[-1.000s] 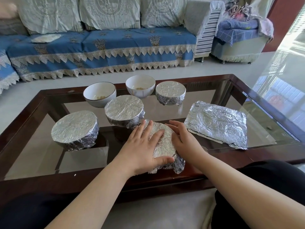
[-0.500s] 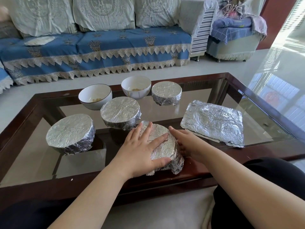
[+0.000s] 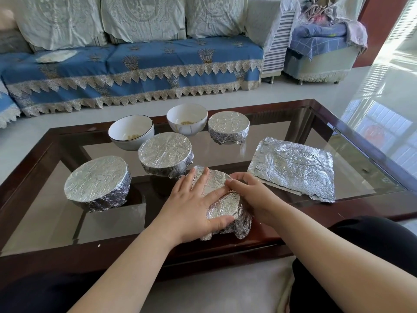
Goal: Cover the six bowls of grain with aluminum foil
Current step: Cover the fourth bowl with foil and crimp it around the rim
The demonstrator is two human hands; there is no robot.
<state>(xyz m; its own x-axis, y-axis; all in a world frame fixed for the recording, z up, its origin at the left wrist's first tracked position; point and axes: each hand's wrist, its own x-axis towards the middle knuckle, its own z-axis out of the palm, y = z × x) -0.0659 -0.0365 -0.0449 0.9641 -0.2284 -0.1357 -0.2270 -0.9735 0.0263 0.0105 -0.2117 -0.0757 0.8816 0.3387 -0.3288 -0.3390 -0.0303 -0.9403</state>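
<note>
Bare forearms, unsleeved hands (image 3: 191,206), dark trousers (image 3: 372,240)

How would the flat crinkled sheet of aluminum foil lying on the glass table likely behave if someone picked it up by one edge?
The flat crinkled sheet of aluminum foil would probably droop and bend, since it is thin and already creased. It looks very light, so it may slide easily on the glass table. Its wrinkles suggest it would hold any new fold and could tear if tugged.

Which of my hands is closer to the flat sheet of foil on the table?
Right. Your right hand presses the near bowl's right side, just left of the foil sheet; your left hand lies flat on the bowl's top, farther away.
</note>
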